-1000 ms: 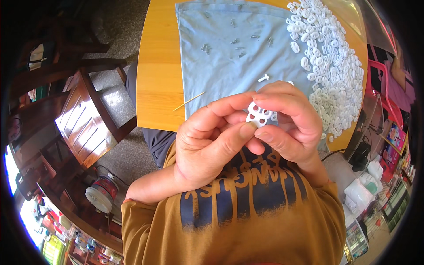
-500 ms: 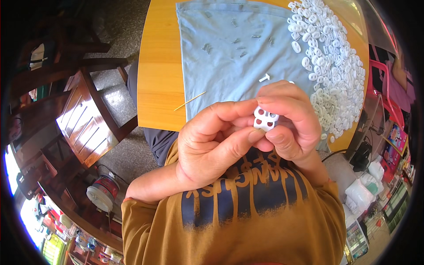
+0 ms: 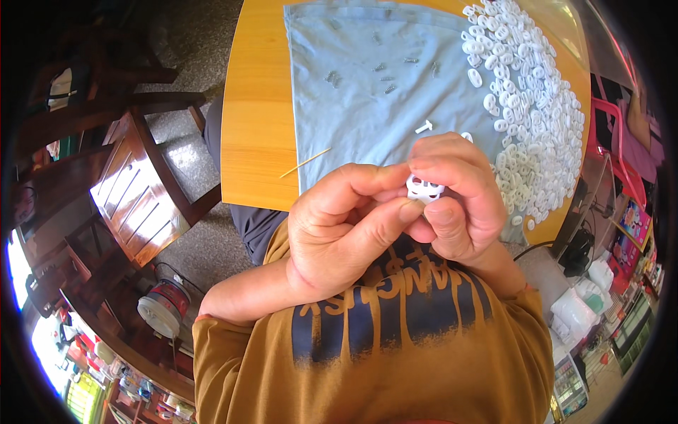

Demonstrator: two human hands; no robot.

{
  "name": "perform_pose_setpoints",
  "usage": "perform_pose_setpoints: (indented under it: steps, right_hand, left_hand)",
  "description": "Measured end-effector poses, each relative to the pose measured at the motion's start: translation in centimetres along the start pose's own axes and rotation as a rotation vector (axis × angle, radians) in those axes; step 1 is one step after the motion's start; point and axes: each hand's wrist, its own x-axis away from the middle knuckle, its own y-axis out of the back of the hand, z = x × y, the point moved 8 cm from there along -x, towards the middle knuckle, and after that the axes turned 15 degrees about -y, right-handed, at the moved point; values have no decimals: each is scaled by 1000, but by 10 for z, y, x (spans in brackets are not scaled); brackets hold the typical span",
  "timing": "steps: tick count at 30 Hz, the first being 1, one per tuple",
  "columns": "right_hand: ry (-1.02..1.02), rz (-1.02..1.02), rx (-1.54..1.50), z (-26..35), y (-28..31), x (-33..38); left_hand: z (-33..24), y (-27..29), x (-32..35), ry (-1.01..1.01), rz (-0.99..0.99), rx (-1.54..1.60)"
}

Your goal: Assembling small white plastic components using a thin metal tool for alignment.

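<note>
A small white plastic cord lock [image 3: 424, 187] with holes through it is pinched between my two hands, above the near edge of the cloth. My left hand [image 3: 339, 226] grips its left side with thumb and forefinger. From the right, my right hand [image 3: 466, 198] closes on it, fingers curled over the top and thumb below. Part of the piece is hidden by the fingertips. Just beyond my hands, a white T-shaped plunger [image 3: 424, 127] lies on the light blue cloth [image 3: 374, 127]. A single oval white piece [image 3: 467, 136] sits beside my right hand's knuckles.
Several small metal springs [image 3: 332, 78] lie scattered on the far part of the cloth. A big heap of white plastic pieces [image 3: 526, 106] covers the table's right side. A thin wooden stick [image 3: 305, 162] crosses the cloth's left edge onto the wooden table [image 3: 254, 127].
The cord lock has tilted between my fingers, so its holes show more narrowly. Both hands stay nearly in place, and my right hand has shifted slightly left.
</note>
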Motion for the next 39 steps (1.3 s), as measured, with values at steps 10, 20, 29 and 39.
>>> perform_pose_setpoints:
  steps: [10, 20, 29, 39]
  right_hand:
    - [108, -55, 106, 0, -5, 1]
    - [118, -77, 86, 14, 4, -1]
    - [-34, -159, 109, 19, 12, 1]
    - [-68, 280, -33, 7, -27, 10]
  left_hand:
    - [2, 8, 2, -24, 5, -89]
    - [-7, -2, -11, 59, -20, -52]
    - [-54, 9, -85, -149, -140, -328]
    - [-51, 5, -154, -254, 80, -761]
